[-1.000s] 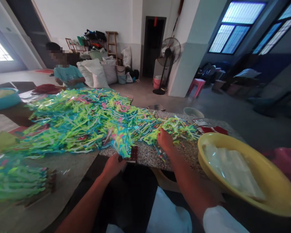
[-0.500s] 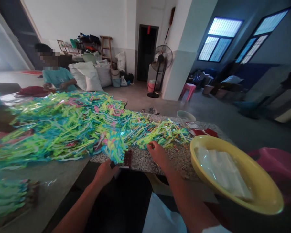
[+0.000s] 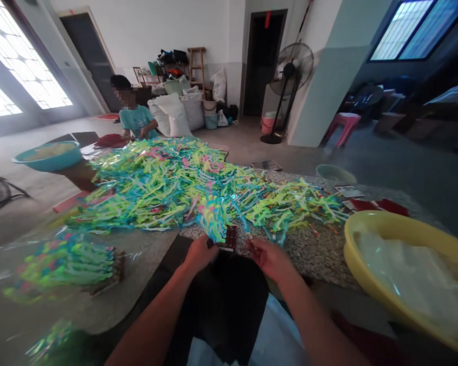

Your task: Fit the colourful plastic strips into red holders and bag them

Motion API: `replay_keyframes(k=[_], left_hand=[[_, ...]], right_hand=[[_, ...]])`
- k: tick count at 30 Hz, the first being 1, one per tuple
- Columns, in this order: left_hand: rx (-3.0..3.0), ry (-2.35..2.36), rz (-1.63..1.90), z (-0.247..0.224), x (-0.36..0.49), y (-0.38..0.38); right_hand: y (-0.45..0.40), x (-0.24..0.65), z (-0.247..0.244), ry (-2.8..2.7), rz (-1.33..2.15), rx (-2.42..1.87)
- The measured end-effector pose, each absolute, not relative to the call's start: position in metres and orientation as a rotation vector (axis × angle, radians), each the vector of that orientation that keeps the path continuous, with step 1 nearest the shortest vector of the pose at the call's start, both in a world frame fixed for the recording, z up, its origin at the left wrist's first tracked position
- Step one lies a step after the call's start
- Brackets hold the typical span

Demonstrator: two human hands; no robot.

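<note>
My left hand point(image 3: 199, 254) is closed at the near edge of the stone tabletop, gripping the side of a dark red card point(image 3: 232, 237). A bunch of blue, yellow-green and pink strips point(image 3: 213, 217) fans out from this card. Just right of it, my right hand point(image 3: 270, 258) pinches the near end of a thin blue strip point(image 3: 242, 219) that points toward the pile. Beyond both hands spreads a large loose pile of yellow-green, blue and pink strips point(image 3: 145, 188). What the strips are is too blurred to tell.
On the right stands a yellow basin point(image 3: 353, 254) holding clear plastic bags point(image 3: 408, 269). A bagged bundle of strips point(image 3: 72, 262) lies at left. Across the pile sits a person point(image 3: 137, 119) in a light blue shirt. Dark red cards point(image 3: 391, 206) lie at the far right edge.
My view has swung left. My right hand has come from the pile's near edge toward my left hand, and a blue strip now shows at its fingertips. The left hand keeps hold of the card.
</note>
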State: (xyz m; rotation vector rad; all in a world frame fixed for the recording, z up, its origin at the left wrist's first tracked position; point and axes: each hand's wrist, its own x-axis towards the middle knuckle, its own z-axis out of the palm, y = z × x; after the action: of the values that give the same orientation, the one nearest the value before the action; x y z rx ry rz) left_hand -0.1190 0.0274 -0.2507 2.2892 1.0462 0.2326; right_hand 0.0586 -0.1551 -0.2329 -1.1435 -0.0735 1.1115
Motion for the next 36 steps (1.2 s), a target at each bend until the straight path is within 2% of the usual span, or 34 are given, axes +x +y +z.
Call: replay_keyframes(k=[3,7,10,13,17,22,28,32,36], left_hand=[[2.298,1.065,0.226,-0.248,-0.119,0.027],[2.297,1.033,0.214,-0.247,-0.119,0.027],[2.283,1.028,0.224,-0.247,-0.119,0.027],[2.282,1.039,0.235,-0.248,-0.118,0.026],[2.301,1.021,0.259,-0.250,-0.118,0.027],[2.295,1.035,0.252,-0.250,-0.119,0.028],[2.269,1.010,0.272,-0.252,-0.119,0.028],[2.276,0.991,0.275,-0.251,-0.119,0.028],[2.273,1.007,0.275,-0.248,-0.118,0.027]], right_hand=[[-0.153,0.054,-0.229,-0.052,1.268,-0.959],[-0.153,0.043,-0.223,-0.215,1.534,-0.954],[-0.150,0.041,-0.219,-0.319,1.564,-0.941],[-0.139,0.047,-0.217,-0.408,1.393,-1.017],[-0.116,0.060,-0.221,-0.577,1.078,-1.341],[-0.091,0.064,-0.229,-0.640,0.948,-1.512],[-0.089,0.063,-0.233,-1.143,0.526,-1.872],[-0.094,0.064,-0.236,-1.342,0.435,-1.974],[-0.091,0.065,-0.235,-1.341,0.391,-2.312]])
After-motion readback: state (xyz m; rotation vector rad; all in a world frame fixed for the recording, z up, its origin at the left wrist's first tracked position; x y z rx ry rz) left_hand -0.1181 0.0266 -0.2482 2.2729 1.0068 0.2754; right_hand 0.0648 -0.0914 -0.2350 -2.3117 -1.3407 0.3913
